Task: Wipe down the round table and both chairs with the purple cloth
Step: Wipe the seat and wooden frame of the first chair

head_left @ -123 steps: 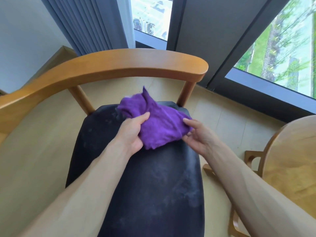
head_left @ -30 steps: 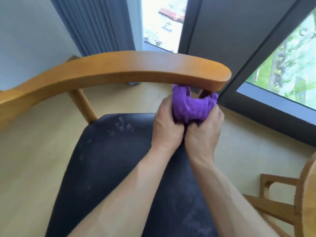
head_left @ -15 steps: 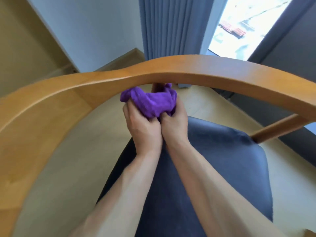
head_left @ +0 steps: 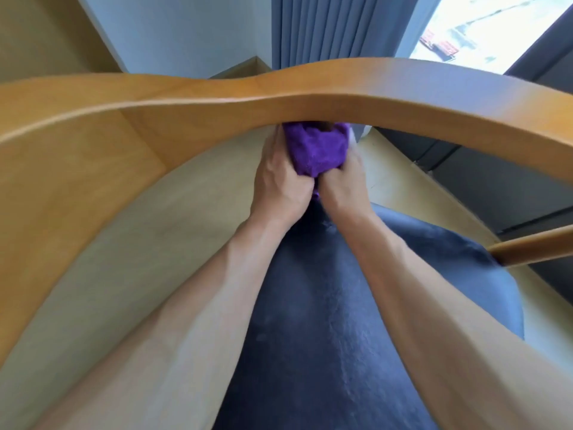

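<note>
A bunched purple cloth point(head_left: 316, 150) is wrapped round a back post of the wooden chair, just under its curved backrest rail point(head_left: 310, 94). My left hand point(head_left: 279, 184) grips the cloth from the left. My right hand point(head_left: 344, 181) grips it from the right, both hands pressed together. The post itself is almost wholly hidden by the cloth. Below my forearms lies the chair's dark blue seat point(head_left: 341, 321). The round table is out of view.
A second chair post point(head_left: 533, 249) slants at the right edge. Behind the chair hang a blue-grey curtain point(head_left: 335, 29) and a window point(head_left: 483, 29). Pale wooden floor point(head_left: 173, 231) shows left of the seat.
Both hands with the cloth went from the seat to the right post, then to the left post. Since half a second ago they have slid up under the rail, with my head closer.
</note>
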The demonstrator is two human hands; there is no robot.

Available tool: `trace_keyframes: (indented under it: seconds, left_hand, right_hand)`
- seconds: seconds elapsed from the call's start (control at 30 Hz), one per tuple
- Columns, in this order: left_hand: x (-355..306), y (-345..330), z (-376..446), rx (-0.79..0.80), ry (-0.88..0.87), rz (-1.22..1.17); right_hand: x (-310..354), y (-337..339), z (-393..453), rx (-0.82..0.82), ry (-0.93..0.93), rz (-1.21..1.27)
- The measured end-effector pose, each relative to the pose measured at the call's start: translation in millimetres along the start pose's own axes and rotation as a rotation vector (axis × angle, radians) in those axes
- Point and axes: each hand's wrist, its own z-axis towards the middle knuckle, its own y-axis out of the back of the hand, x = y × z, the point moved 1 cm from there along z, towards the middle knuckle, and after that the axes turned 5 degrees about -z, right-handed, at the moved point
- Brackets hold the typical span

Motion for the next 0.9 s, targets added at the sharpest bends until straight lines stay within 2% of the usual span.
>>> trace_keyframes:
  seconds: [0.13, 0.2, 0.3, 0.4, 0.47, 0.6, 0.67, 0.73, 0.8, 0.83, 0.9]
  left_hand:
    - [19, 9, 2, 0.145, 0.078, 0.134]
    - [16, 13, 9, 0.189, 0.107, 0.145]
    - [-8, 18, 14, 0.155, 0.021, 0.08]
    - [-18, 14, 11, 0.07, -0.092, -0.048]
    - [-9, 10, 8, 0.068, -0.027, -0.051]
    - [23, 11, 3, 0.168, 0.229, -0.024]
    - [23, 16, 6, 0.182, 0.25, 0.02]
    - [6, 18, 8, 0.152, 0.169, -0.006]
    - [-14, 17, 9, 0.062, 0.01, -0.081]
    - [-20, 16, 8, 0.019, -0.016, -0.11]
    - [-19, 12, 6, 0.008, 0.055, -0.157]
  right_hand:
    - [-19, -4, -1, 0.163, -0.051, -0.201]
    - [-17, 1, 3, 0.18, -0.095, -0.219]
    - [4, 11, 8, 0.072, -0.115, -0.039]
    - [17, 13, 12, -0.053, -0.012, 0.139]
    - [9, 8, 6, -0.046, -0.038, 0.146]
    - [-15, -3, -1, 0.14, -0.196, -0.014]
    - [-13, -2, 3, 0.156, -0.2, -0.003]
    - [0, 2, 4, 0.104, -0.192, 0.136]
    - [14, 6, 7, -0.004, -0.143, 0.327]
    - [18, 7, 8, -0.046, -0.106, 0.375]
    - [16, 5, 5, -0.078, -0.113, 0.396]
